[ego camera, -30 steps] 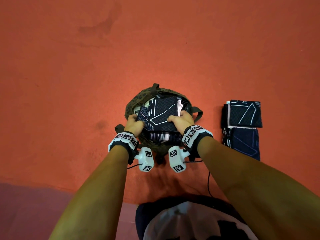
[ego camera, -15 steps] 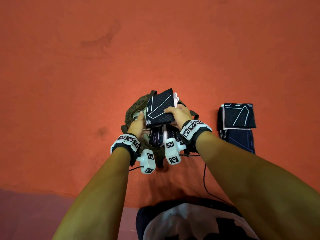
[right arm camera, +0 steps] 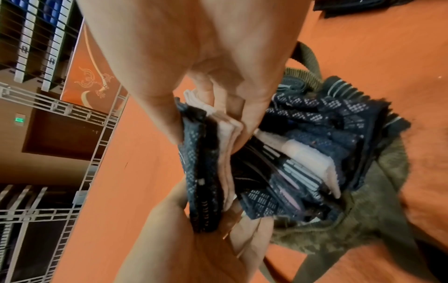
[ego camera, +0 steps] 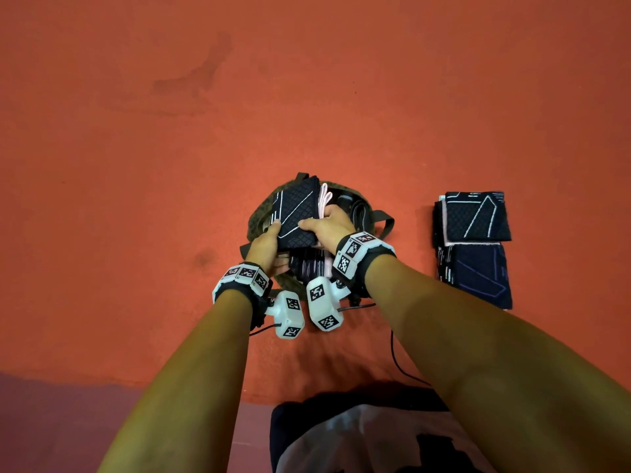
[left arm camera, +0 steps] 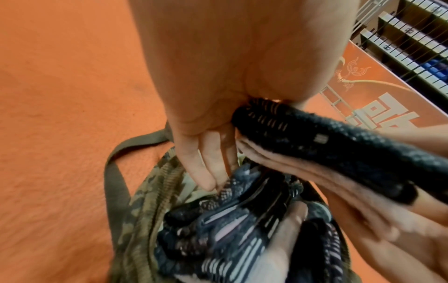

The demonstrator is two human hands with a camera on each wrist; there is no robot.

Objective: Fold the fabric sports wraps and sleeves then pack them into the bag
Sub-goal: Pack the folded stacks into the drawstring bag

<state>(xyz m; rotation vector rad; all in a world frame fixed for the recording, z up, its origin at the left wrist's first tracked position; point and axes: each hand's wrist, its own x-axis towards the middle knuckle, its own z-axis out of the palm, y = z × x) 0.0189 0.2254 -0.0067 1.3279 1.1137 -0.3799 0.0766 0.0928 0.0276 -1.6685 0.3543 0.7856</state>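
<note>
While both hands meet above the open camouflage bag [ego camera: 254,223], they hold 1 folded sleeve [ego camera: 296,216] between them, tilted over the mouth of the bag; the sleeve is dark with a diamond texture and thin white lines, and a pale pink layer shows at its far edge. The right hand [ego camera: 327,228] grips the right side of the sleeve, thumb on the top face and the other fingers below it; the left hand [ego camera: 264,245] pinches the near left corner with the thumb on top, and in the left wrist view its fingers [left arm camera: 201,168] reach down to the fabrics already packed inside.

Inside the bag several folded wraps [right arm camera: 303,157] stand on edge, close together, dark blue and black with white stripes; the olive straps [left arm camera: 116,159] of the bag lie on the orange floor [ego camera: 136,165].

To the right of the bag, apart from it, 2 stacks of folded sleeves wait on the floor; the far stack [ego camera: 474,216] touches the near stack [ego camera: 478,276].
</note>
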